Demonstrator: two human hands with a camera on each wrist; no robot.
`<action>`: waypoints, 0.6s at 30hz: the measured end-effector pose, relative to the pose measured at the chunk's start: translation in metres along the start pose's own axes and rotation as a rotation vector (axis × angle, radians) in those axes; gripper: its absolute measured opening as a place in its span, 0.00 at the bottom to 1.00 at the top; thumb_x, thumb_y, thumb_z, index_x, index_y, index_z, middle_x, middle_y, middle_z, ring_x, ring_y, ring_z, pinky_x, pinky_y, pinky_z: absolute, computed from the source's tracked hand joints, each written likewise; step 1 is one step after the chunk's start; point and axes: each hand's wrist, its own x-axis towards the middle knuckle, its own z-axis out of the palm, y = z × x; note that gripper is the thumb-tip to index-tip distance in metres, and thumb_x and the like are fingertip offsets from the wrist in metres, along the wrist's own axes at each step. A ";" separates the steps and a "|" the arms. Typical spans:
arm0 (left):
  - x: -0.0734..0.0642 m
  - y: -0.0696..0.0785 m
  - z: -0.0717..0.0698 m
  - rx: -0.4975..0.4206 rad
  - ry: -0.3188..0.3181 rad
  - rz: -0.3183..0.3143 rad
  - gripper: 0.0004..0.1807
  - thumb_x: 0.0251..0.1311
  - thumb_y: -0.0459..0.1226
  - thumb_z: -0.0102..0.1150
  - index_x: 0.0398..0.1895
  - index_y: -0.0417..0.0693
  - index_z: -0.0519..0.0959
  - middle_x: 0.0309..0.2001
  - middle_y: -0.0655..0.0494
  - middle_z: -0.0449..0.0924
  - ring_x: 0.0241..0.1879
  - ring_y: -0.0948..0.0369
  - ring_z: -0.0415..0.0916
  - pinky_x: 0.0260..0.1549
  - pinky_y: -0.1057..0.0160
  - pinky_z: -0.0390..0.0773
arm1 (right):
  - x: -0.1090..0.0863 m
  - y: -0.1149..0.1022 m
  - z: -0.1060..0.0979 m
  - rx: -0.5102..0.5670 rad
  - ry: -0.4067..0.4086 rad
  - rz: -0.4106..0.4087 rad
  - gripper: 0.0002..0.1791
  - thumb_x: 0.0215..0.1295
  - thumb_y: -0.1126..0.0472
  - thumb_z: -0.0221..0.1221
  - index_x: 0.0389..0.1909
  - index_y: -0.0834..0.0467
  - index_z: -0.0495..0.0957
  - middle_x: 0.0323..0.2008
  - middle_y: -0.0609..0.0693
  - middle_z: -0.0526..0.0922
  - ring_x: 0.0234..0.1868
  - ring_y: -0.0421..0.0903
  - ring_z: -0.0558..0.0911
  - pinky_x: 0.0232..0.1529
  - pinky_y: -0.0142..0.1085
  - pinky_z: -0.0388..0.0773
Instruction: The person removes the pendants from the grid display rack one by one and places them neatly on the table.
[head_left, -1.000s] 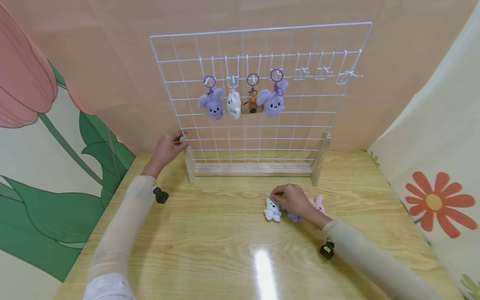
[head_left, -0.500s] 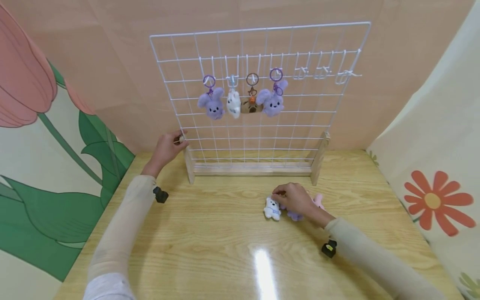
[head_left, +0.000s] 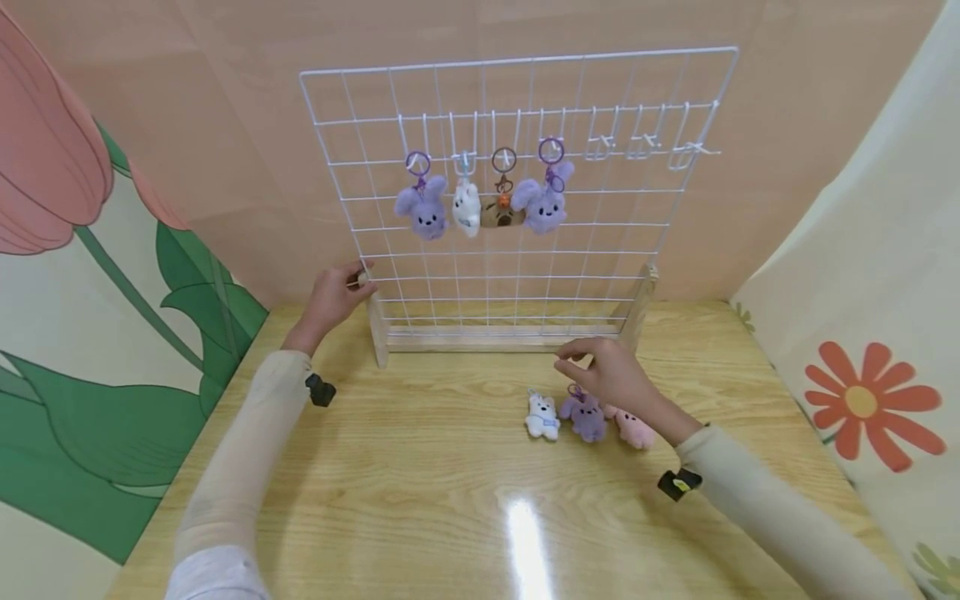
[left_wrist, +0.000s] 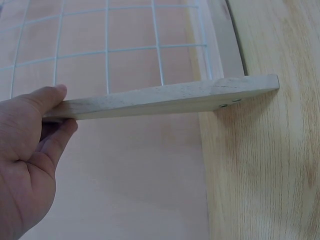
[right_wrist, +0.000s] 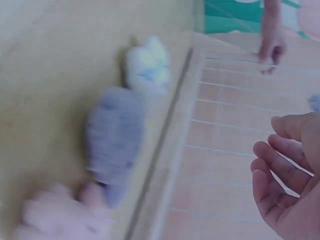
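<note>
My left hand [head_left: 332,300] pinches the top of the wooden side post [left_wrist: 165,100] of a white wire grid rack [head_left: 517,277], thumb on one face and fingers on the other. My right hand [head_left: 613,379] hovers over the wooden table with relaxed, slightly parted fingers and holds nothing. Below it lie three plush keychains in a row: a white bear [head_left: 542,418], a purple one with long ears [head_left: 585,418] and a pink one [head_left: 634,428], partly behind the hand. In the right wrist view these plush toys are blurred.
Four hooks on the rack carry a purple plush keychain [head_left: 425,208], a white one [head_left: 467,208], a brown one [head_left: 501,213] and another purple one [head_left: 545,207]. Bare hooks [head_left: 642,148] hang at the right. A printed curtain [head_left: 847,250] borders the table.
My right hand has risen off the plush keychains, moving up and slightly right with its fingers spreading, which uncovers the purple and pink ones. My left hand stays on the post.
</note>
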 end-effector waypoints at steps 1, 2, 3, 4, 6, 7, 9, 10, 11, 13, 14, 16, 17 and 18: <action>0.000 0.000 0.000 0.001 0.000 0.001 0.24 0.68 0.33 0.65 0.65 0.33 0.76 0.48 0.35 0.83 0.52 0.43 0.83 0.50 0.48 0.86 | 0.002 -0.004 -0.006 -0.008 0.012 -0.007 0.10 0.70 0.57 0.66 0.45 0.59 0.88 0.44 0.55 0.90 0.32 0.45 0.86 0.26 0.31 0.82; 0.000 0.000 0.000 -0.002 0.000 0.001 0.24 0.68 0.32 0.65 0.65 0.33 0.76 0.48 0.35 0.83 0.52 0.43 0.83 0.50 0.48 0.86 | 0.004 -0.008 -0.011 -0.015 0.029 -0.019 0.10 0.69 0.57 0.67 0.44 0.59 0.89 0.44 0.55 0.90 0.34 0.46 0.86 0.27 0.32 0.83; 0.000 -0.001 0.000 -0.005 -0.001 0.001 0.24 0.68 0.32 0.65 0.65 0.33 0.76 0.47 0.35 0.83 0.52 0.43 0.83 0.51 0.48 0.86 | 0.006 -0.011 -0.016 -0.026 0.043 -0.026 0.11 0.69 0.57 0.67 0.45 0.59 0.89 0.44 0.54 0.90 0.35 0.46 0.87 0.29 0.33 0.84; -0.001 -0.001 0.000 -0.006 -0.001 0.002 0.24 0.68 0.32 0.65 0.65 0.33 0.76 0.47 0.35 0.83 0.52 0.43 0.83 0.51 0.48 0.86 | 0.008 -0.014 -0.021 -0.037 0.056 -0.034 0.11 0.70 0.56 0.66 0.45 0.59 0.88 0.43 0.54 0.90 0.35 0.47 0.87 0.30 0.34 0.84; -0.001 -0.002 0.001 -0.009 0.000 0.003 0.24 0.68 0.32 0.65 0.65 0.33 0.76 0.48 0.35 0.83 0.52 0.43 0.83 0.51 0.48 0.86 | 0.012 -0.020 -0.031 -0.062 0.095 -0.052 0.11 0.69 0.57 0.67 0.45 0.60 0.88 0.42 0.54 0.90 0.34 0.47 0.87 0.31 0.36 0.84; -0.001 -0.002 0.001 -0.009 0.001 0.005 0.24 0.68 0.32 0.65 0.65 0.33 0.76 0.48 0.35 0.83 0.52 0.43 0.83 0.51 0.48 0.86 | 0.014 -0.024 -0.036 -0.072 0.116 -0.061 0.11 0.69 0.57 0.67 0.44 0.60 0.89 0.42 0.54 0.90 0.34 0.47 0.86 0.31 0.37 0.84; -0.001 -0.003 0.000 -0.011 0.003 0.008 0.24 0.68 0.32 0.65 0.65 0.33 0.75 0.49 0.35 0.83 0.53 0.43 0.83 0.51 0.48 0.86 | 0.018 -0.029 -0.045 -0.083 0.150 -0.076 0.11 0.69 0.57 0.67 0.45 0.61 0.88 0.42 0.55 0.90 0.34 0.48 0.86 0.32 0.40 0.85; -0.001 -0.003 0.000 -0.011 0.005 0.010 0.24 0.68 0.33 0.65 0.65 0.33 0.75 0.50 0.34 0.83 0.53 0.43 0.83 0.51 0.48 0.86 | 0.020 -0.033 -0.050 -0.085 0.166 -0.083 0.11 0.69 0.58 0.67 0.45 0.61 0.88 0.42 0.56 0.90 0.35 0.49 0.87 0.33 0.41 0.85; -0.001 -0.003 0.000 -0.011 0.007 0.012 0.24 0.68 0.33 0.65 0.65 0.33 0.75 0.50 0.34 0.83 0.53 0.43 0.83 0.51 0.49 0.86 | 0.022 -0.036 -0.055 -0.084 0.181 -0.088 0.11 0.69 0.58 0.67 0.45 0.61 0.88 0.42 0.56 0.90 0.36 0.49 0.87 0.34 0.42 0.85; 0.000 -0.003 0.000 -0.009 0.009 0.017 0.24 0.68 0.33 0.65 0.65 0.33 0.75 0.52 0.33 0.82 0.53 0.42 0.83 0.51 0.48 0.86 | 0.026 -0.041 -0.063 -0.079 0.208 -0.095 0.12 0.69 0.58 0.67 0.47 0.62 0.88 0.43 0.56 0.90 0.36 0.50 0.87 0.35 0.43 0.85; 0.000 -0.003 0.000 -0.011 0.010 0.018 0.24 0.68 0.32 0.65 0.65 0.33 0.75 0.52 0.33 0.82 0.53 0.42 0.83 0.51 0.48 0.86 | 0.028 -0.044 -0.067 -0.082 0.222 -0.100 0.13 0.69 0.58 0.67 0.47 0.62 0.87 0.42 0.56 0.90 0.37 0.51 0.87 0.35 0.43 0.86; 0.000 -0.003 0.000 -0.008 0.010 0.017 0.24 0.67 0.32 0.65 0.65 0.33 0.76 0.53 0.33 0.82 0.53 0.42 0.83 0.51 0.48 0.86 | 0.033 -0.048 -0.074 -0.080 0.249 -0.107 0.13 0.68 0.59 0.68 0.48 0.63 0.87 0.42 0.57 0.90 0.38 0.51 0.88 0.36 0.42 0.86; 0.000 -0.002 0.000 -0.006 0.008 0.016 0.24 0.67 0.32 0.65 0.65 0.33 0.76 0.52 0.33 0.82 0.53 0.42 0.83 0.51 0.48 0.86 | 0.035 -0.051 -0.077 -0.082 0.260 -0.110 0.14 0.67 0.59 0.68 0.48 0.63 0.87 0.41 0.56 0.90 0.38 0.50 0.88 0.36 0.41 0.86; 0.000 -0.002 0.000 -0.007 0.007 0.014 0.24 0.67 0.32 0.65 0.65 0.33 0.76 0.52 0.33 0.82 0.53 0.42 0.83 0.51 0.48 0.86 | 0.037 -0.053 -0.080 -0.079 0.273 -0.111 0.14 0.67 0.60 0.69 0.49 0.63 0.87 0.41 0.56 0.90 0.38 0.50 0.88 0.37 0.41 0.86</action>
